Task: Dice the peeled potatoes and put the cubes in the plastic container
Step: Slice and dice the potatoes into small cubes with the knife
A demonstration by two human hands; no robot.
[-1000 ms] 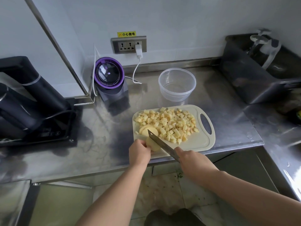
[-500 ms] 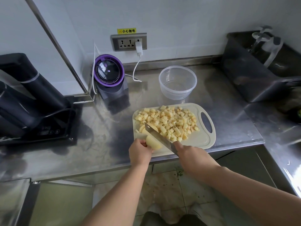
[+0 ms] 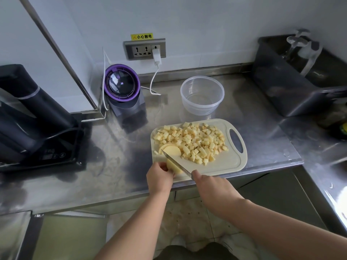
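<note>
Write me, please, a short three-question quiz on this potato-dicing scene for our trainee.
1. True or false: the plastic container already holds the potato cubes.
2. Which hand grips the knife? A. the left hand B. the right hand
3. Fill the gap: the left hand holds a potato piece on the ____.

Key: 1 false, the cubes are all outside it; 2 B; 3 cutting board.
</note>
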